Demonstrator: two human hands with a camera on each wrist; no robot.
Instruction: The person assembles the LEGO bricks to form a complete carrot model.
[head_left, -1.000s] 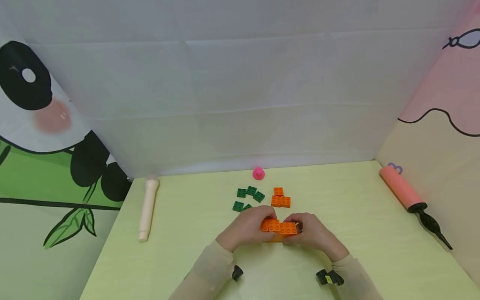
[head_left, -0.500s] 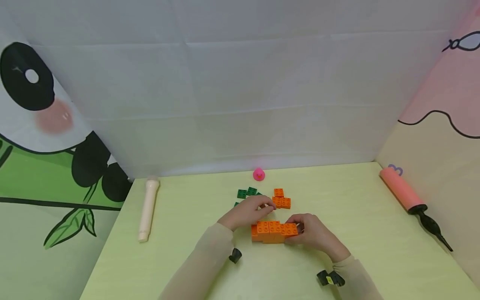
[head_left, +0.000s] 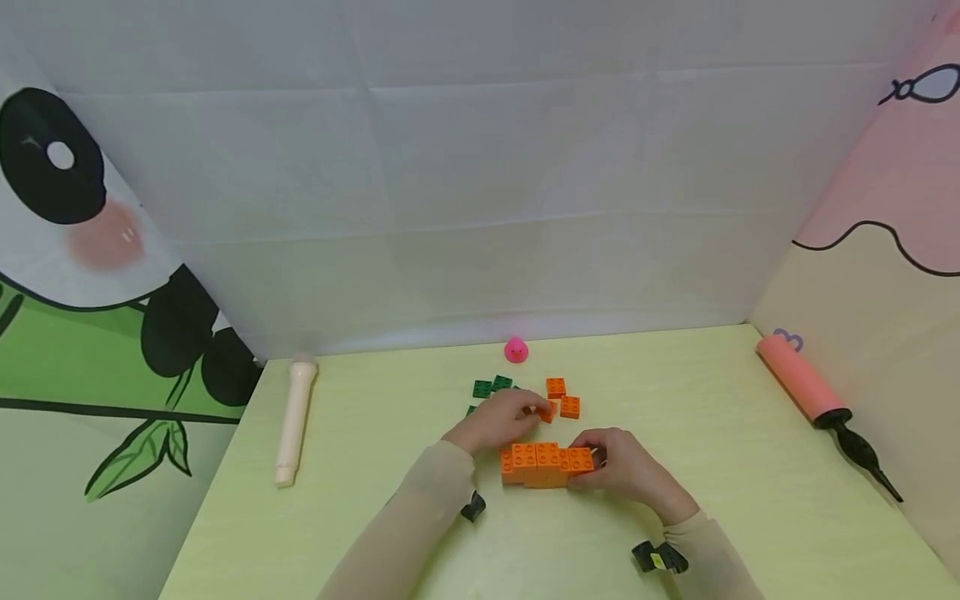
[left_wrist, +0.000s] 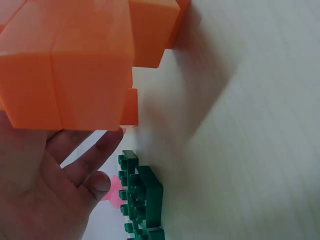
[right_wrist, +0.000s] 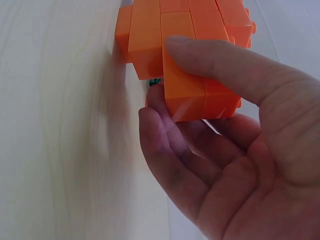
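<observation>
My right hand [head_left: 632,468] holds the right end of a block of joined orange bricks [head_left: 536,467], low over the table. In the right wrist view the thumb presses one side of this block [right_wrist: 184,65] and curled fingers lie on the other. My left hand [head_left: 495,419] is just beyond the block, thumb and fingertips pinching a small loose orange brick [head_left: 551,414]. Two more loose orange bricks [head_left: 570,407] sit beside it. In the left wrist view the joined block [left_wrist: 67,80] hides the left fingertips and what they hold.
Green bricks [left_wrist: 150,197] lie behind the left hand, partly covered by it in the head view. A pink duck toy [head_left: 516,350] stands at the table's back edge. A pale rolling pin [head_left: 296,422] lies left; a pink hand pump [head_left: 806,381] lies right.
My left hand has let go of the joined block, reached forward to the loose orange bricks and drawn one slightly toward me. The right hand keeps its hold.
</observation>
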